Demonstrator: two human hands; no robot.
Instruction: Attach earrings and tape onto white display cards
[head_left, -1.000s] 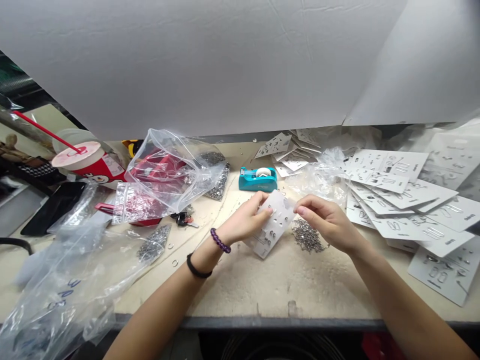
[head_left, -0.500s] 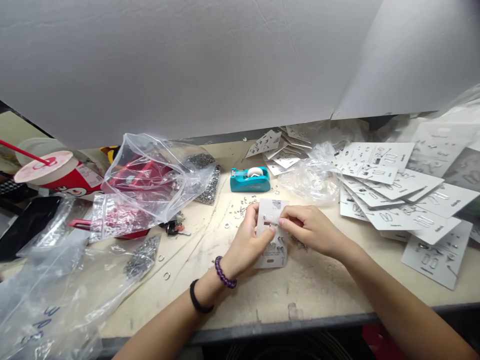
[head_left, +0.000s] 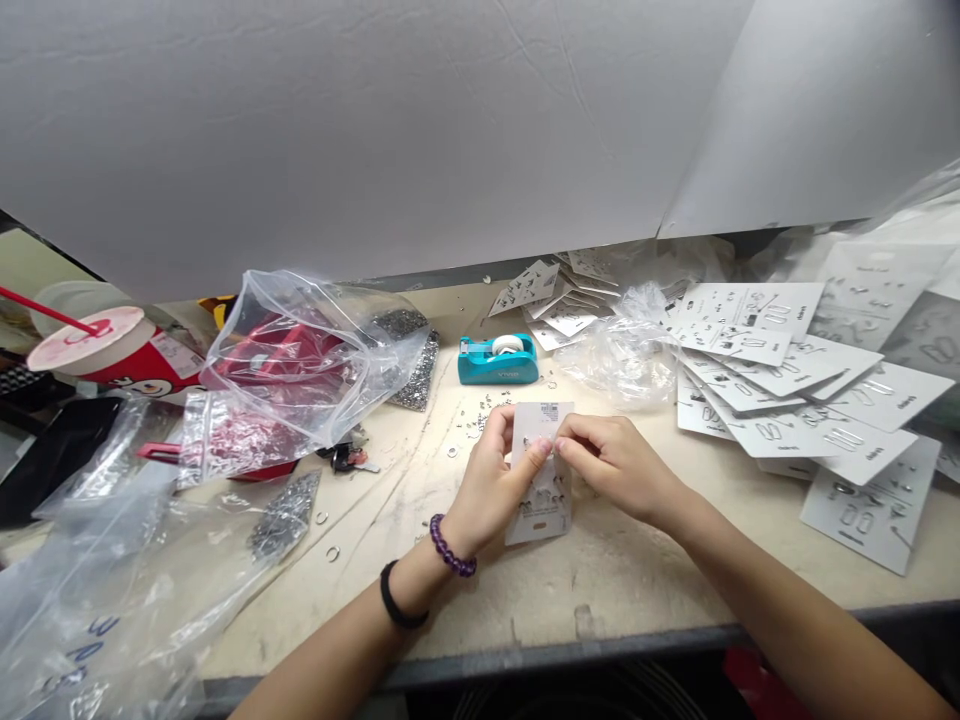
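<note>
My left hand (head_left: 499, 475) grips a white earring card (head_left: 545, 505) by its left side, with the thumb lying across the front. The card stands tilted above the table, a printed label at its top and small metal pieces on its face. At the card's right edge, the fingertips of my right hand (head_left: 611, 460) are pinched together close to my left thumb. Whatever is between those fingertips is too small or hidden to make out. Just beyond the card sits a teal tape dispenser (head_left: 499, 365), and tiny metal pieces (head_left: 480, 415) lie scattered beside my left hand.
Piled earring cards (head_left: 795, 400) spread over the right side; another stack (head_left: 525, 287) is at the back. Crumpled clear plastic (head_left: 626, 355) lies between them. On the left are plastic bags (head_left: 322, 350), a red cup (head_left: 142, 365) with a straw, and a dark phone (head_left: 56, 455).
My left thumb has moved up the card's face, covering the slot seen before. My right fingertips stay at the card's right edge, and the card has shifted slightly downward.
</note>
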